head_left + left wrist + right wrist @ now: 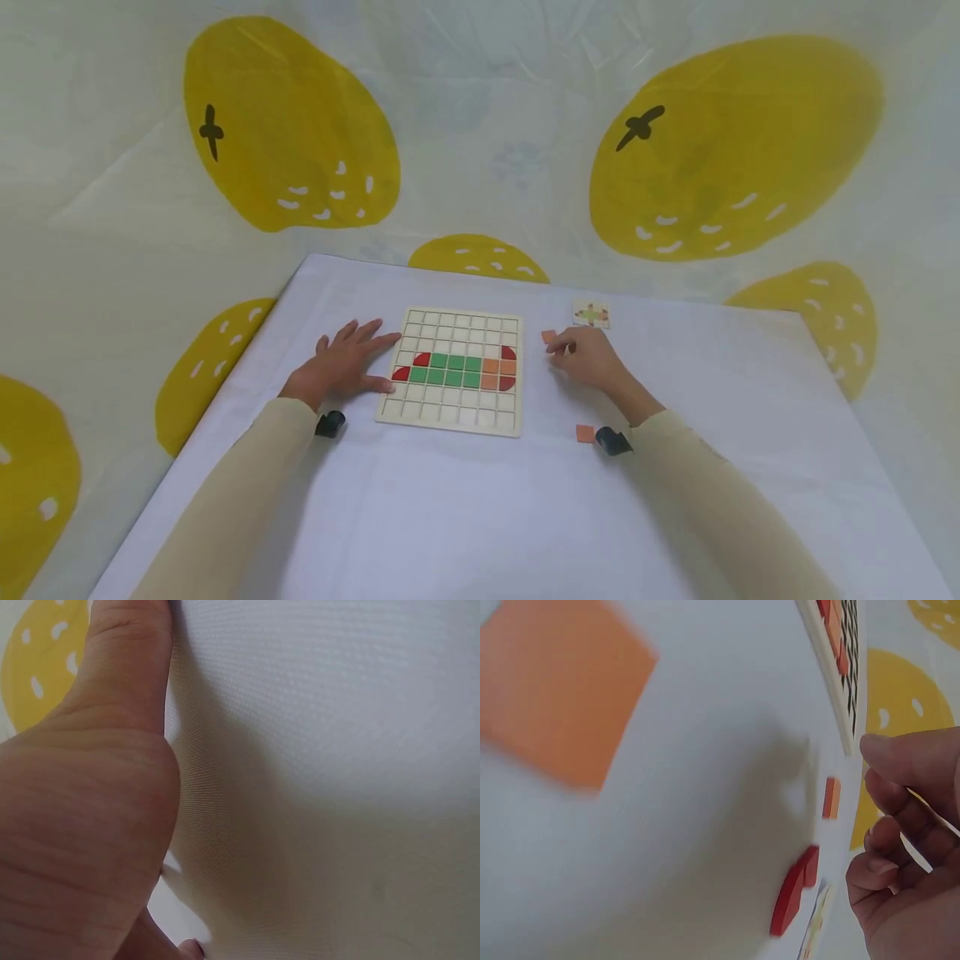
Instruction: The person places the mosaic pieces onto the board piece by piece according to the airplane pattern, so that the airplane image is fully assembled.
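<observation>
A pale square grid board (pixel 453 417) lies on the table, holding green square tiles (pixel 453 369) in the middle, orange squares (pixel 490 382) on the right and red rounded pieces (pixel 401 373) at both ends. My left hand (pixel 335 367) rests with spread fingers at the board's left edge, thumb and a fingertip touching its rim. Right of the board, my right hand (pixel 588 358) hovers near a loose orange tile (pixel 831 797), its fingers loosely bent. Nothing shows between thumb and forefinger in the right wrist view. Red pieces (pixel 787 896) lie below that hand, hidden in the head view.
Another orange square (pixel 585 433) lies by the right wrist's black camera (pixel 613 441). A small pattern card (pixel 592 313) sits behind the right hand. White cloth covers the table (pixel 450 517); a curtain with yellow fruit prints (pixel 292 125) hangs behind.
</observation>
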Available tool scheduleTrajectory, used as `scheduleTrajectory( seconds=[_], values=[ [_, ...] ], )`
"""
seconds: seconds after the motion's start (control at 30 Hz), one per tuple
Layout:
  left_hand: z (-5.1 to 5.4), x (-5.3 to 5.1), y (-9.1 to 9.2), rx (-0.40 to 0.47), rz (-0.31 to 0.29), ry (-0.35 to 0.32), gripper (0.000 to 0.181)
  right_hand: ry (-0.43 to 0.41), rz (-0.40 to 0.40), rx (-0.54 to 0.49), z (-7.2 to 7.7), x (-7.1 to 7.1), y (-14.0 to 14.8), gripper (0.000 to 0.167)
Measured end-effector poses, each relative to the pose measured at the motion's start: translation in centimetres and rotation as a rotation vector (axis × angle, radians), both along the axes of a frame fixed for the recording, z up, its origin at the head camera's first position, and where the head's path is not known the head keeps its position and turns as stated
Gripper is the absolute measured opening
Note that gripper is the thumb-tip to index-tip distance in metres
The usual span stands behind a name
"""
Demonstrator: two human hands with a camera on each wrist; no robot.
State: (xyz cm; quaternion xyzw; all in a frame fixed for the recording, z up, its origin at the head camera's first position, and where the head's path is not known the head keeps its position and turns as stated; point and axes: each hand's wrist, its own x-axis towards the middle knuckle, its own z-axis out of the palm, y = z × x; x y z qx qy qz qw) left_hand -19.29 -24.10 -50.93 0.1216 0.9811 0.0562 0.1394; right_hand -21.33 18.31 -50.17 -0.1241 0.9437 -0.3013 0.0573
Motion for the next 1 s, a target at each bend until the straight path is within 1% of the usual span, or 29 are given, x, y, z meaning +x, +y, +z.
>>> scheduleTrajectory(
  seconds=[0.1,0.17,0.27,0.4,0.53,0.6,0.67,0.77,0.87,1.0],
  values=[
    [0.0,0.0,-0.1,0.0,0.002,0.002,0.097,0.002,0.026,0.004,-0.2,0.1,1.6,0.016],
    [0.0,-0.1,-0.2,-0.001,0.001,0.003,0.098,-0.012,0.051,0.011,-0.4,0.3,2.7,0.016],
    [-0.2,-0.2,-0.3,-0.003,-0.001,0.002,0.098,-0.056,0.085,0.013,-0.7,0.9,4.3,0.015],
    [-0.3,-0.5,-0.3,-0.012,0.003,-0.001,0.098,-0.119,0.144,0.02,-0.9,2.3,6.4,0.014],
    [-0.3,-0.6,-0.2,-0.011,0.013,-0.005,0.098,-0.138,0.228,-0.008,-1.1,3.9,7.7,0.013],
    [-0.3,-0.6,-0.2,-0.009,0.014,-0.009,0.098,-0.148,0.259,-0.016,-1.2,4.7,8.0,0.013],
    [-0.4,-0.6,-0.2,-0.007,0.014,-0.014,0.099,-0.167,0.269,-0.012,-1.3,5.4,8.0,0.015],
    [-0.6,-0.6,-0.4,-0.007,0.008,-0.014,0.099,-0.179,0.277,0.037,-1.5,6.2,7.7,0.021],
    [-0.8,-0.6,-0.4,-0.01,0.001,-0.007,0.099,-0.169,0.297,0.073,-1.7,6.5,7.3,0.024],
    [-0.9,-0.6,-0.4,-0.008,0.002,-0.006,0.099,-0.139,0.337,0.092,-1.9,6.6,7.0,0.022]
  ],
)
